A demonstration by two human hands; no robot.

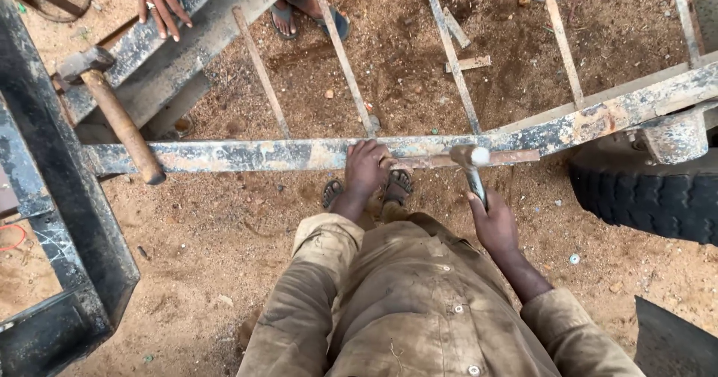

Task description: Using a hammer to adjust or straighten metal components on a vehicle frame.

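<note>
My left hand (366, 169) presses a thin rusty metal strip (479, 158) flat against a long rusty steel frame rail (247, 155) that runs across the view. My right hand (493, 224) grips the handle of a small hammer (471, 158), whose shiny head rests on the strip just right of my left hand. I stand over sandy ground in sandals and a dirty tan work shirt.
A large sledgehammer (112, 108) with a wooden handle lies across the black frame (67, 197) at left. Another person's hand (161, 3) rests on a beam at top left, their sandalled feet (310, 18) beyond. A black tyre (651, 197) sits at right. Thin rusty rods (340, 55) cross the ground.
</note>
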